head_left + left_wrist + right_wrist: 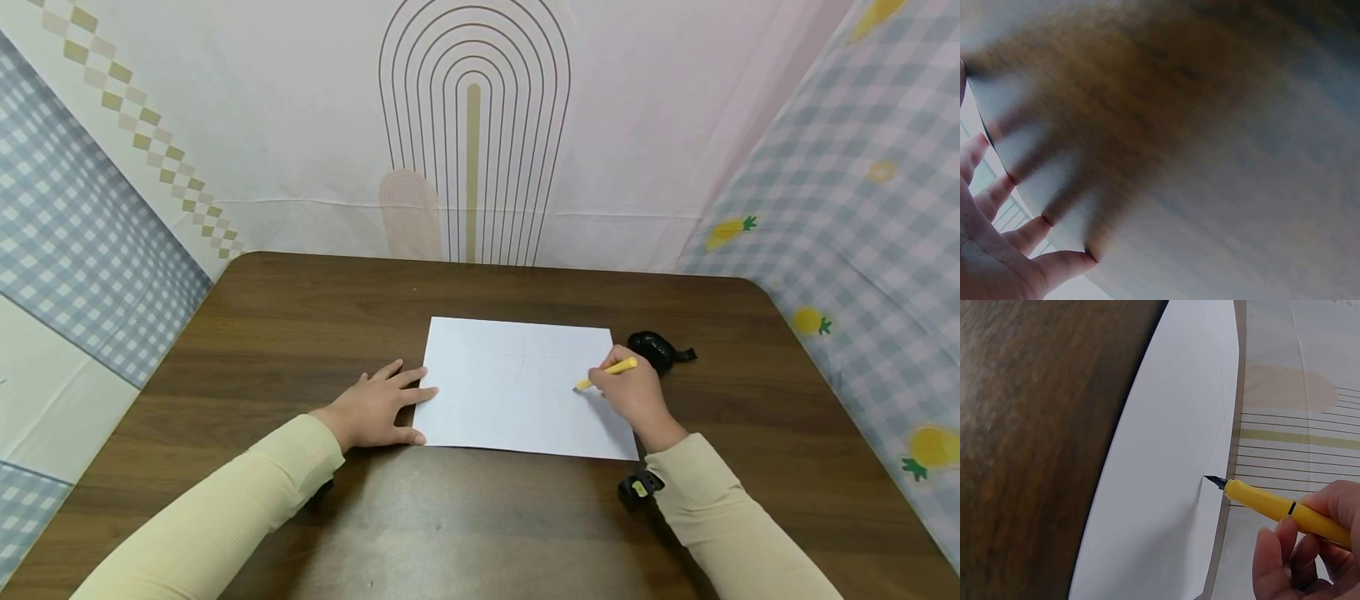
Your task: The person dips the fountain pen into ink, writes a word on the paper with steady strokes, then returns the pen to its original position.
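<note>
A sheet of white paper (517, 400) lies on the wooden table, with a few faint thin lines drawn on it. My right hand (633, 396) pinches a yellow fountain pen (1266, 501) over the right part of the sheet. Its dark nib touches the paper at the end of a thin line in the right wrist view. My left hand (378, 408) is spread flat at the sheet's left edge, some fingertips on the paper and the rest of the hand on the table. In the left wrist view the fingers (1025, 237) are spread apart.
A shiny black object with a short strap (651, 350) lies just beyond my right hand. The brown wooden table (330, 308) meets a patterned cloth (300, 125) at the back. Blue checked cloth (862, 192) hangs at the right, and more at the left.
</note>
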A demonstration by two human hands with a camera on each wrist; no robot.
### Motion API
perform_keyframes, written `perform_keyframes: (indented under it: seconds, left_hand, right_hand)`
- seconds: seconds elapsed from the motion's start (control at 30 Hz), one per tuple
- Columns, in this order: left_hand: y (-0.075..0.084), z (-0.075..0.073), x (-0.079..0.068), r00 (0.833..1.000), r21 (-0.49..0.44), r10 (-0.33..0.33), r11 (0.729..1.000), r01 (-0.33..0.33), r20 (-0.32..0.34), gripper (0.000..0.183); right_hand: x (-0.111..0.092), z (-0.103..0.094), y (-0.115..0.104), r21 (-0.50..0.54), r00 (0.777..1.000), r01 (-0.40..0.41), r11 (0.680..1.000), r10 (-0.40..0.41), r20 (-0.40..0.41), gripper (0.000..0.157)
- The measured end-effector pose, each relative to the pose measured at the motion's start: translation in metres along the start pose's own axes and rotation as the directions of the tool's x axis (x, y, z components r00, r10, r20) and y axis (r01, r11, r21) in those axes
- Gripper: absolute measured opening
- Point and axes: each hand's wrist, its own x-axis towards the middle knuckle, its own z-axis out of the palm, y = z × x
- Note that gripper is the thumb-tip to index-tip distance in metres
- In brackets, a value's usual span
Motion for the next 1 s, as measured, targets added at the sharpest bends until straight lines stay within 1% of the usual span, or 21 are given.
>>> perform_keyframes:
  seconds: [0.33, 0.67, 1.0]
  left_hand:
    - [0.0009, -0.0014, -0.0007, 1.0, -0.003, -0.003, 1.0, 0.003, 0.008, 0.072]
    - [0.0017, -0.0015, -0.0002, 1.0, -0.002, -0.006, 1.0, 0.006, 0.012, 0.072]
    - [0.0025, -0.0024, -0.0005, 1.0, -0.003, -0.009, 1.0, 0.009, 0.017, 0.072]
  right_hand:
    - [-0.0024, -0.0013, 0.0004, 0.01, 1.0, 0.015, 1.0, -0.015, 0.004, 0.016]
    - [-0.0015, -0.0018, 0.0039, 0.016, 1.0, 0.01, 1.0, -0.01, -0.005, 0.017]
    - [-0.0001, -0.0088, 0.0088, 0.068, 1.0, 0.006, 0.998, -0.004, -0.022, 0.021]
